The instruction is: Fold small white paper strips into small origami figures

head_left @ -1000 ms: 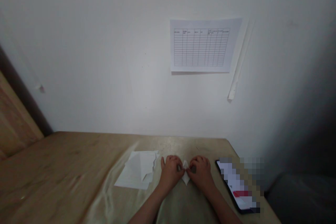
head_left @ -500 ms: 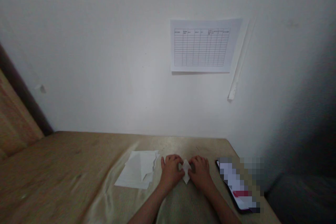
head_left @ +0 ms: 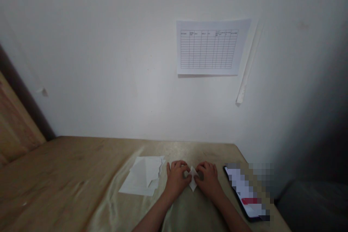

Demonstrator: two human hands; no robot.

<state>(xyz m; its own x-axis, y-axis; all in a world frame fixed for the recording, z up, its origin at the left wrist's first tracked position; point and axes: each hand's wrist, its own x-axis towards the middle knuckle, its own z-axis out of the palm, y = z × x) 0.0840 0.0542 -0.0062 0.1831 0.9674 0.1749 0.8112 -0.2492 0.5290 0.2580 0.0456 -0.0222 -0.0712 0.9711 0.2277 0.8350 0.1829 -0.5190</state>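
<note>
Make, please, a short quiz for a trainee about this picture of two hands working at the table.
1. True or false: the left hand and the right hand both pinch the small folded paper.
2. What lies on the table to the right of the right hand? A) a phone B) scissors C) a cup
3. Fill in: the stack of white sheets lies to the ___ of the left hand.
Key: 1 true; 2 A; 3 left.
</note>
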